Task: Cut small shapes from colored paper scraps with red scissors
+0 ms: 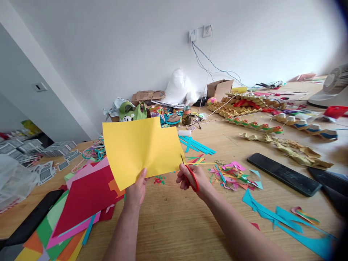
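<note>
My left hand [137, 190] pinches the lower edge of a yellow sheet of paper [144, 148], thumb in front. The sheet is held up above the table, slightly bent, with a notch out of its upper right corner. In my right hand [199, 179] is a pair of red-handled scissors [193, 177], its blades at the lower right edge of the sheet. Whether the blades have bitten into the paper I cannot tell. Beneath and beside the scissors lie thin coloured paper strips [197, 159] and small red and green bits [159, 179].
Coloured paper sheets [87, 199] are piled at the left. Paper scraps [233, 174], blue offcuts [282, 217] and a black phone [284, 174] lie to the right. Egg-carton strips [252, 125], a green bag [132, 112] and a white fan [331, 87] stand further back.
</note>
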